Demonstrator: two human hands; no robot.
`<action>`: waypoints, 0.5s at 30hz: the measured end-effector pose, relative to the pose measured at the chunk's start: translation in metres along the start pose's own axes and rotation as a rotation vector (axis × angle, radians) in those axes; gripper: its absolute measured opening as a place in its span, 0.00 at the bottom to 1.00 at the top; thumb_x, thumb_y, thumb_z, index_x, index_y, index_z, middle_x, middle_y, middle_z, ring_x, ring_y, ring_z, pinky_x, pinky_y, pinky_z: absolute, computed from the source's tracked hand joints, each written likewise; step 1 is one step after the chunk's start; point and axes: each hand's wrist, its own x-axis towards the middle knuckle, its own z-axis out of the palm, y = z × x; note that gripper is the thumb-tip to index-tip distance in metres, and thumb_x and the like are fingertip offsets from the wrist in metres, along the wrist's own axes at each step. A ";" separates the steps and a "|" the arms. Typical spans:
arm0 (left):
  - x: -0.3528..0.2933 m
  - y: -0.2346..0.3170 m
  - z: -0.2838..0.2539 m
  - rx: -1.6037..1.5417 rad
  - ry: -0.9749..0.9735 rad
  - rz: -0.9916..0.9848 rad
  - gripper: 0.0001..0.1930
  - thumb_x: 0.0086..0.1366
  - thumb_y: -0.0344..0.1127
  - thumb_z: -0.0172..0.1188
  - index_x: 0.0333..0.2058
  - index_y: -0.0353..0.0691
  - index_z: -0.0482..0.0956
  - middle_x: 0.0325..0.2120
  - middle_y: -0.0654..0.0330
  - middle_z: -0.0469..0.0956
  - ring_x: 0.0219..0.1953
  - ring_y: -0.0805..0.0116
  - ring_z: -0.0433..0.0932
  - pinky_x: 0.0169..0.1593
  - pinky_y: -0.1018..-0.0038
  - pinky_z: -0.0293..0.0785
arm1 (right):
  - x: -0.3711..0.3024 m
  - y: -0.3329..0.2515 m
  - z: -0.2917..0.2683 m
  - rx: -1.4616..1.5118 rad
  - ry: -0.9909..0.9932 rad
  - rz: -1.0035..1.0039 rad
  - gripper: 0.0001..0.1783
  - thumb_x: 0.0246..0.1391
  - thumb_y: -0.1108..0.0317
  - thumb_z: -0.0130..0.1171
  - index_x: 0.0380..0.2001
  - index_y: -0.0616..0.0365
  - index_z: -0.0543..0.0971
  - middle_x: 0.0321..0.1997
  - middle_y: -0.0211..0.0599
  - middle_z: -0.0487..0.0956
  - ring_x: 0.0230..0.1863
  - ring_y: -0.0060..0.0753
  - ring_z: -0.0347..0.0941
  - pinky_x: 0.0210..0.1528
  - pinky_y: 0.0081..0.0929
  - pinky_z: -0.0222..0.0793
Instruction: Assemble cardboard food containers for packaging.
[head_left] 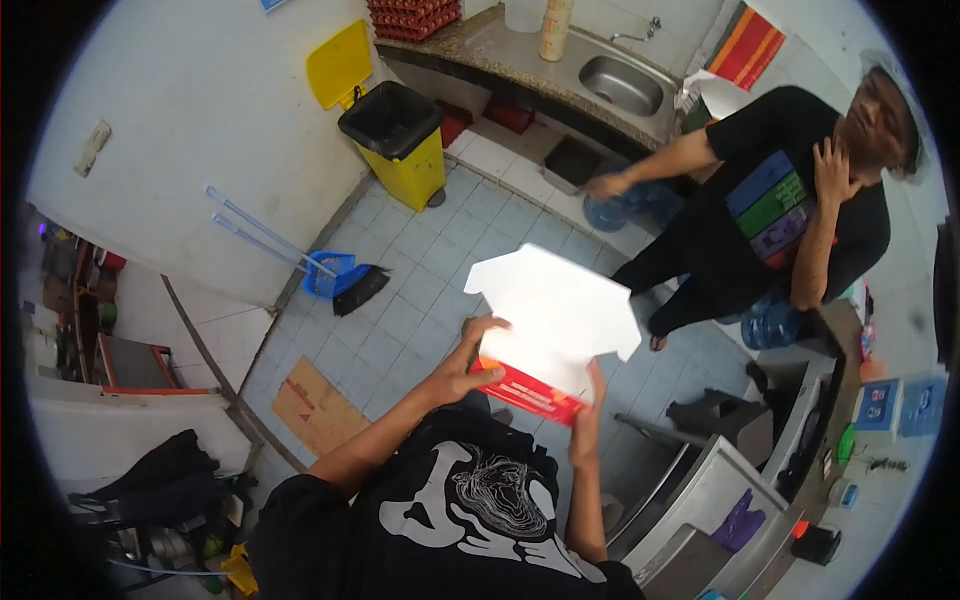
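Note:
Held up in front of my chest is a cardboard box [550,315], white inside and red with some yellow on its outer front wall. Its lid stands open, the flaps spread away from me. My left hand [462,370] grips the left front corner, thumb on the front wall and fingers over the side. At the right front corner my right hand [587,420] is closed on the box, its fingers partly hidden behind the wall. The bright white inside shows no contents that I can make out.
Ahead on the right stands a person in black [790,200]. A yellow bin [405,170] with its lid up stands at the far wall, beside a counter with a sink [620,85]. A broom and blue dustpan [330,275] and flat cardboard [315,405] are on the left floor.

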 end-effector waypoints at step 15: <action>0.026 0.066 0.015 0.373 -0.195 0.274 0.42 0.54 0.60 0.62 0.63 0.47 0.61 0.67 0.36 0.40 0.69 0.37 0.44 0.68 0.49 0.44 | -0.003 -0.032 -0.024 -0.146 0.162 -0.342 0.49 0.61 0.28 0.31 0.72 0.52 0.42 0.77 0.56 0.35 0.77 0.54 0.32 0.74 0.50 0.31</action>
